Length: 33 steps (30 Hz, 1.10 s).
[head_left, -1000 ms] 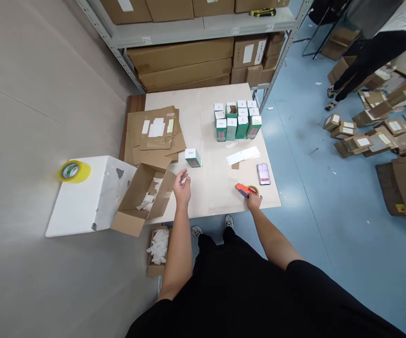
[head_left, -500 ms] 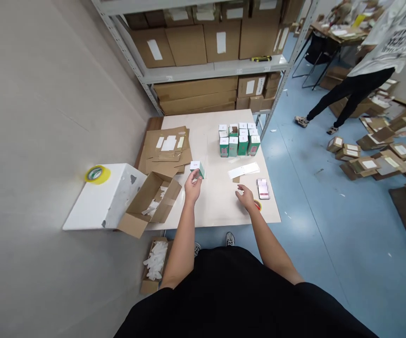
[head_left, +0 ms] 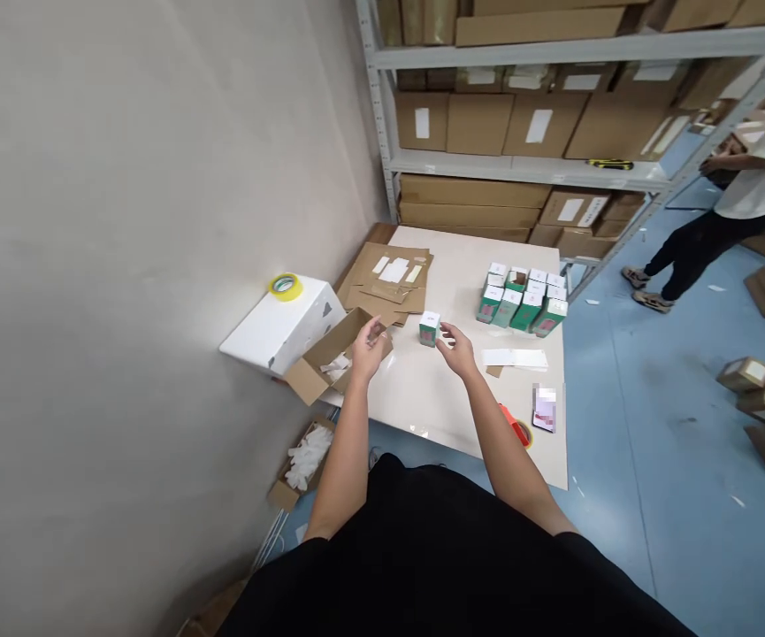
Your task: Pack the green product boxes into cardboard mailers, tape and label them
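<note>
My left hand (head_left: 368, 350) is held over the right edge of an open cardboard box (head_left: 309, 381), fingers loosely curved and apart, holding nothing. Crumpled white paper (head_left: 337, 365) lies inside that carton. A small green-and-white box (head_left: 429, 329) stands upright on the table, between my hands. Close at its right side is my right hand (head_left: 457, 350), thumb and fingers apart; whether a fingertip touches the box I cannot tell. Several similar green-and-white boxes (head_left: 508, 307) stand grouped at the table's right rear.
Flattened cardboard (head_left: 363, 276) lies at the back left. White paper strips (head_left: 515, 357), a phone (head_left: 545, 409) and a red tape dispenser (head_left: 515, 425) are on the right. Yellow tape (head_left: 285, 286) rests on a white block (head_left: 269, 329). Shelving (head_left: 521, 166) stands behind; a person (head_left: 746, 195) is at right.
My view has swung left. My left hand has let go of the small green-and-white box and moved to the open carton. My right hand has come over beside the small box.
</note>
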Available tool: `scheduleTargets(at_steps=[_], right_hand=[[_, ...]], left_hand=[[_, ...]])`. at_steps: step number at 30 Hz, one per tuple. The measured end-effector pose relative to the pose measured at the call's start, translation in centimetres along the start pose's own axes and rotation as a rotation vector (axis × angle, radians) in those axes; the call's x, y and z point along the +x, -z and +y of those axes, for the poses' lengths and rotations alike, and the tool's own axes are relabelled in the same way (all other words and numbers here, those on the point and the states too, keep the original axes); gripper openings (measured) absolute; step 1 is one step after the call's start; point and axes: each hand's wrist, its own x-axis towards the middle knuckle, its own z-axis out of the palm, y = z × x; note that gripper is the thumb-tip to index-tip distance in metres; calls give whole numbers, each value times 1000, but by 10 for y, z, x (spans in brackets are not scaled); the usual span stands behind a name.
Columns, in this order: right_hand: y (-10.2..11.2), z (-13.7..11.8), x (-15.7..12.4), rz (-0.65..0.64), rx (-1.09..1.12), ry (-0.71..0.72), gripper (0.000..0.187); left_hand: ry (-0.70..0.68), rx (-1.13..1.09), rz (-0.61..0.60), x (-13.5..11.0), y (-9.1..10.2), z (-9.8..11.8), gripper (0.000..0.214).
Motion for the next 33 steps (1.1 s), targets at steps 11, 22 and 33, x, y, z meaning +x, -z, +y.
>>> scheduleTargets(at_steps=[11, 22, 33], right_hand=[[-89, -27, 67, -91, -2, 5, 59], [-150, -11, 166, -52, -148, -82, 67], [-231, 78, 327, -96, -303, -122, 68]], left_hand=[[100, 20, 105, 44, 87, -40, 44], [199, -94, -79, 173, 68, -120, 46], [292, -113, -261, 364, 14, -240, 54]])
